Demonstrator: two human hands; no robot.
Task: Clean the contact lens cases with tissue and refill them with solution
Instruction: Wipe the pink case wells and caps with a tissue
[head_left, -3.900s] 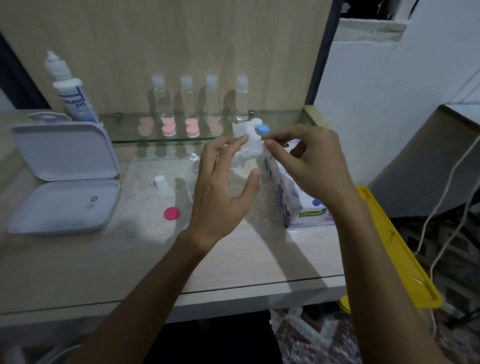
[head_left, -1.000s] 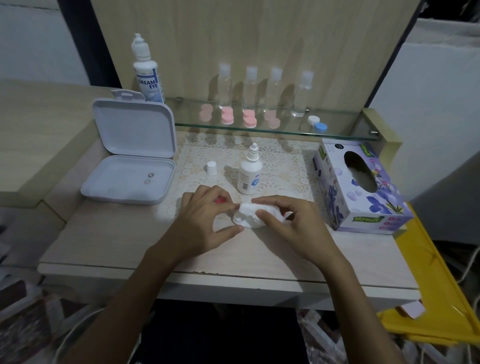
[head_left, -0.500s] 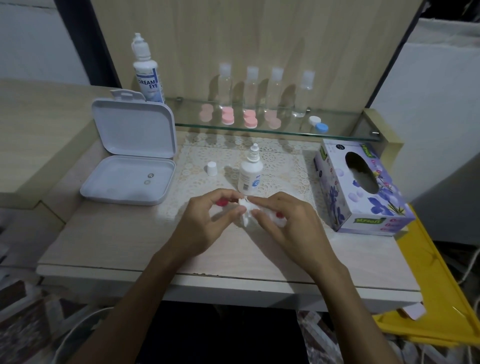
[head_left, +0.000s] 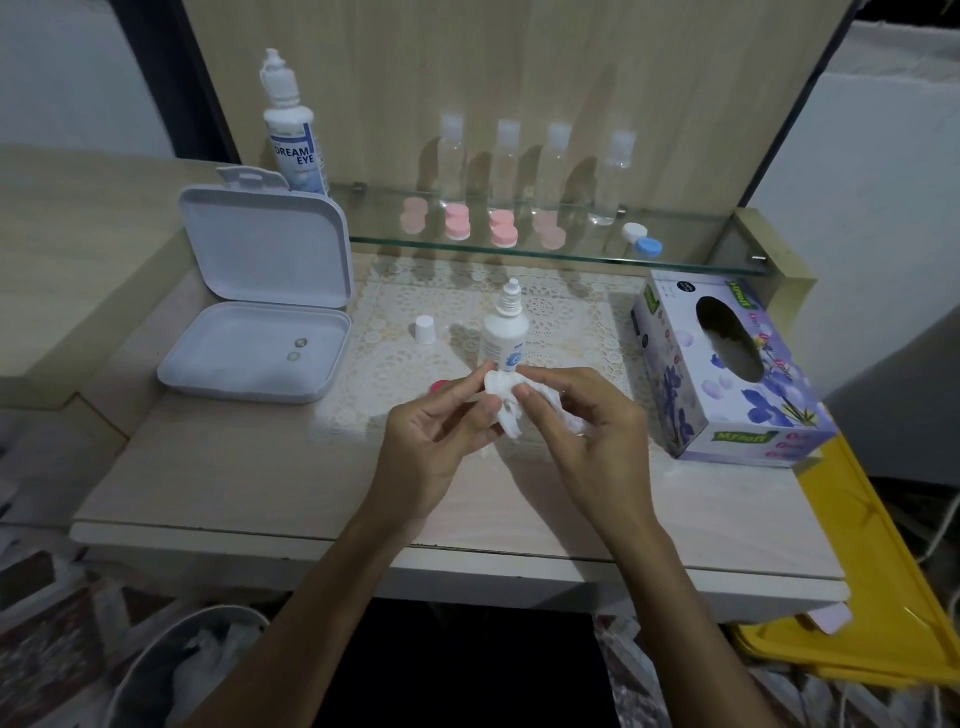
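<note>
Since half a second ago, both hands have been lifted slightly off the table and the crumpled tissue has been raised between them, in front of the small dropper bottle.

Head view: the tissue is pinched by the left hand, its thumb and forefinger curled onto the wad's left side, and by the right hand, whose fingertips are curled round its right side. Whether a lens case is wrapped inside the tissue cannot be told. A red cap is partly seen on the lace mat, just behind the left hand's fingers. The small dropper bottle is stood upright and uncapped on the mat, with its white cap set to the left of it. An open white box is placed at the table's left, two small round things lying in its base. A tissue box is laid at the right. On the glass shelf behind, pink lens cases are lined up before four clear bottles, a white and blue lens case is set at the right, and a large solution bottle is stood at the left end.
</note>
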